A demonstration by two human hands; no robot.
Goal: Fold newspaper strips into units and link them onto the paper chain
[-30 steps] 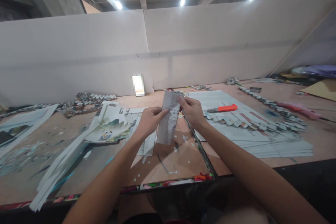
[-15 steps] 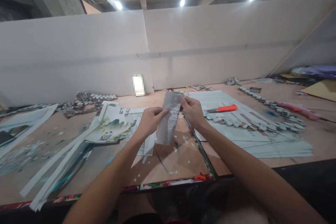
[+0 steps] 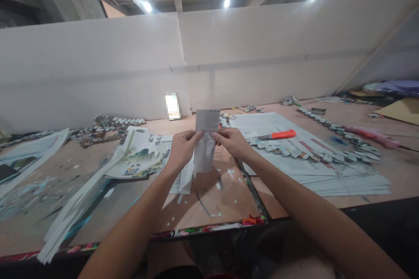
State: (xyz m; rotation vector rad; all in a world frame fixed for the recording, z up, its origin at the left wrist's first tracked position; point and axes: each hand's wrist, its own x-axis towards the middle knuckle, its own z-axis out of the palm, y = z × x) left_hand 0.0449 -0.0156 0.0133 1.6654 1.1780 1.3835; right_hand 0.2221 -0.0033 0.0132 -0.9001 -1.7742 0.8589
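Note:
A strip of printed newspaper (image 3: 205, 152) is held upright above the table between both hands. My left hand (image 3: 185, 146) pinches its left edge, thumb in front. On the right edge, the thumb and fingers of my right hand (image 3: 231, 139) are closed at about the same height. Beneath and left of the strip lies a printed paper piece (image 3: 183, 181), partly covered by my left forearm. Just right of my right hand, an orange-handled utility knife (image 3: 278, 135) rests on a stack of newspaper sheets (image 3: 347, 185).
A folded-paper chain (image 3: 314, 156) curves across the newspapers, near a pink glue gun (image 3: 369, 134). To the left are an illustrated page (image 3: 140, 157), long paper strips (image 3: 70, 218) and a heap of folded paper (image 3: 101, 128). A lit phone-like screen (image 3: 172, 105) leans against the white partition (image 3: 98, 61).
The newspaper strip has turned from a slant to nearly upright. My right hand has shifted down and left along its edge, level with the left hand, which moved slightly left.

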